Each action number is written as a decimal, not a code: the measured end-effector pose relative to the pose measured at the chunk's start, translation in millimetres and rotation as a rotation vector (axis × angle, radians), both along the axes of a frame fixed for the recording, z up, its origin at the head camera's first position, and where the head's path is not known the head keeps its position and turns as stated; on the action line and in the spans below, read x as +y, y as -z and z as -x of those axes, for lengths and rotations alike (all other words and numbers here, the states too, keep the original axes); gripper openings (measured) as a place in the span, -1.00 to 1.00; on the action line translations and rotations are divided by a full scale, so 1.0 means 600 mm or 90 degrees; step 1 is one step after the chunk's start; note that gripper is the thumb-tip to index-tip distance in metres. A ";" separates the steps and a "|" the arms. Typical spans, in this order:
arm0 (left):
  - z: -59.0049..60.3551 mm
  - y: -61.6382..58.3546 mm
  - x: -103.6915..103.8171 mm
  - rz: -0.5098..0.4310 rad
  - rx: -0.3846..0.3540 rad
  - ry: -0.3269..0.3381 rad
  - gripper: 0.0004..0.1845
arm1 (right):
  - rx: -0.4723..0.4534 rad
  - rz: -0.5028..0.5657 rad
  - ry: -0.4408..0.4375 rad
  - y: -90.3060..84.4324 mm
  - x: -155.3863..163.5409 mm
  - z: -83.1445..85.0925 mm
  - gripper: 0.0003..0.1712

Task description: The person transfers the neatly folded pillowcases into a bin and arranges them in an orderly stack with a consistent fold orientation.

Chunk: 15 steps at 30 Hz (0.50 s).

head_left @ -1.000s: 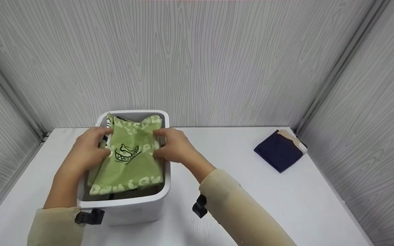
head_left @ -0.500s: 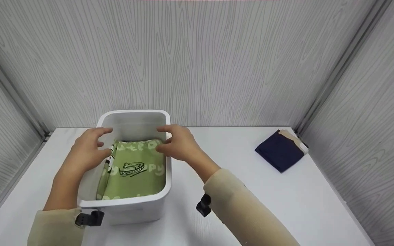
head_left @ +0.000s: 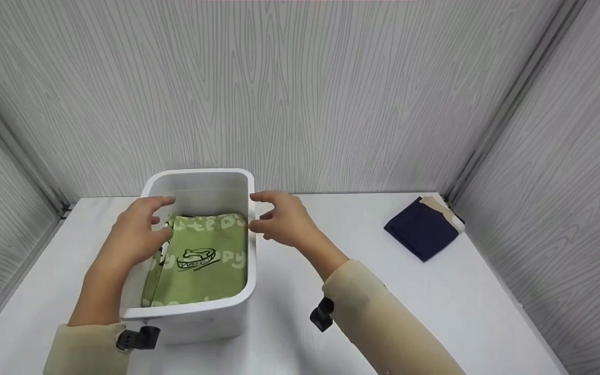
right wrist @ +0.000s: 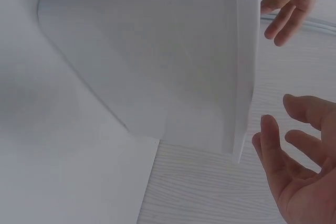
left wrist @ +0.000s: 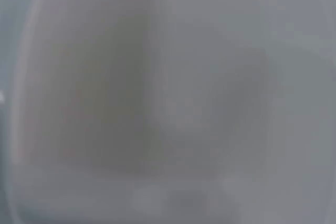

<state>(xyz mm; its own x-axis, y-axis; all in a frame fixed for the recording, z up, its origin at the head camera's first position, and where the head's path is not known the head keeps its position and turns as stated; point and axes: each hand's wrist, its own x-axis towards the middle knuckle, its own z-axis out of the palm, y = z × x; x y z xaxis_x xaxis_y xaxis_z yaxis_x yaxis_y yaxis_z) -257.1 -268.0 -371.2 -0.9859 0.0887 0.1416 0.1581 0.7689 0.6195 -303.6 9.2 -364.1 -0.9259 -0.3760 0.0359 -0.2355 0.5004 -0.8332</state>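
A folded green cloth (head_left: 203,278) with pale lettering and a black bone-and-bowl drawing lies inside a white plastic bin (head_left: 190,311) in the head view. Over the bin's left side hovers my left hand (head_left: 138,229), fingers spread and holding nothing. My right hand (head_left: 284,219) is beside the bin's right rim, its fingers parted around nothing. In the right wrist view the right hand (right wrist: 304,166) shows apart from the bin's outer wall (right wrist: 147,61), with the left hand (right wrist: 289,3) beyond the rim. The left wrist view is too blurred to read.
A folded navy cloth (head_left: 421,232) with a beige and white edge lies at the back right of the white table (head_left: 341,224). Grey wood-grain panels (head_left: 300,94) enclose the table at the back and both sides.
Both hands have let go of the green cloth, which has dropped down flat into the bin. My right hand has since moved right, out past the rim; the left has barely moved.
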 end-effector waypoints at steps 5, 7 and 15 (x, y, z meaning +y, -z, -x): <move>-0.004 0.000 0.025 -0.008 0.040 0.000 -0.40 | 0.026 -0.008 0.014 0.003 0.029 -0.002 -0.36; -0.005 0.000 0.041 -0.010 0.063 0.000 -0.43 | 0.035 -0.010 0.019 0.006 0.042 -0.003 -0.37; 0.012 0.003 0.123 -0.009 0.173 0.041 -0.51 | 0.113 -0.035 0.062 0.028 0.096 -0.005 -0.37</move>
